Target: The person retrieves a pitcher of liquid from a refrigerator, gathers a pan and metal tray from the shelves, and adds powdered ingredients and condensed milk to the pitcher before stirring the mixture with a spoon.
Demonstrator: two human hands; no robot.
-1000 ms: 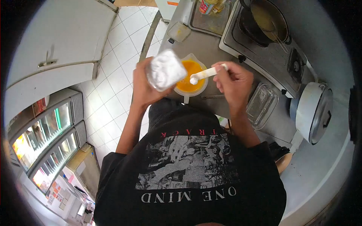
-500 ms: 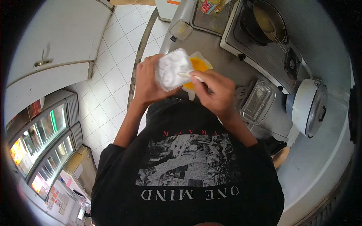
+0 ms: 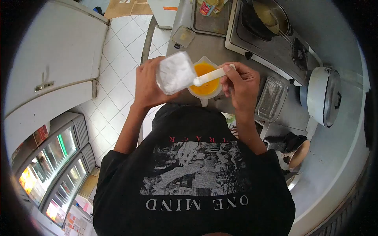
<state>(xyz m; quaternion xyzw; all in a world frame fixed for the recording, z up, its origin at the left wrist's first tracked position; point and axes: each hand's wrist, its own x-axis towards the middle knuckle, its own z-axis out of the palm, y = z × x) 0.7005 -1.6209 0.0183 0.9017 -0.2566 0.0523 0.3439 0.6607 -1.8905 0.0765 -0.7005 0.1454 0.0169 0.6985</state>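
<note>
As we look down along the forearms, we find the left hand curled around a transparent, squarish container of white powder, and the right hand pinching the handle of a white scoop between thumb and fingers. We note that the scoop's long axis runs from the right hand leftward and slightly toward the body, bringing its tip just beside the container's right side; whether they touch, we cannot tell.

Below and between the hands, we see a translucent jug of orange-yellow liquid, standing on the bench close to its near edge, toward the near left corner. Its spout points away from the body and its handle toward it, so that we see the scoop crossing this axis above the liquid. We judge the right hand the nearer to the jug.

Farther out, we observe a small tub by the bench's left edge, a tray toward its far end, a stove along its right side, and a transparent rectangular dish toward the near right corner.
</note>
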